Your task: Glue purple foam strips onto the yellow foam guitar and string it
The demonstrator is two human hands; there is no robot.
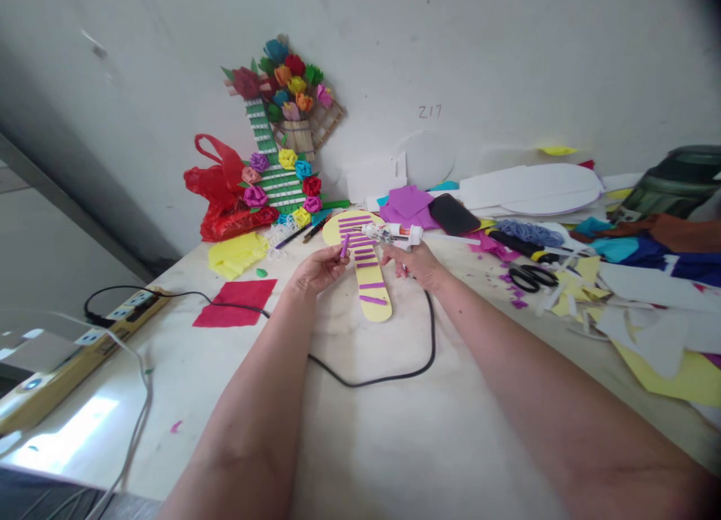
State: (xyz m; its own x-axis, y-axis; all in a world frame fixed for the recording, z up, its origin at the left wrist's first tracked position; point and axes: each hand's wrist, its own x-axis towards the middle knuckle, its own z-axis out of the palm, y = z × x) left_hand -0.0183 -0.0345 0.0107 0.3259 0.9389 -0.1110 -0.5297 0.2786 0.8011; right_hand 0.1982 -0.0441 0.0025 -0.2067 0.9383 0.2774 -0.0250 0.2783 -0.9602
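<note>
My left hand (322, 268) pinches a short purple strip (345, 245) between thumb and fingertips, at the left edge of a yellow sole-shaped cutout (375, 278). Purple strips lie crosswise over the cutout, closely spaced on its wide far part and sparser towards the rounded near end. My right hand (415, 263) is wrapped round a white glue gun (399, 234), whose nozzle points left over the far part of the cutout, near the purple strip. A white glue stick (451, 239) juts from the gun's rear. Its black cord (388, 379) loops below the cutout.
Left are a red square sheet (235, 302), yellow crumpled paper (239, 255), a red bag (217, 182) and a yellow power strip (107, 347). Paper-flower crafts (282, 167) lean on the wall. Black-handled scissors (532, 277), scraps (647, 294) and a dark bottle (668, 185) lie right.
</note>
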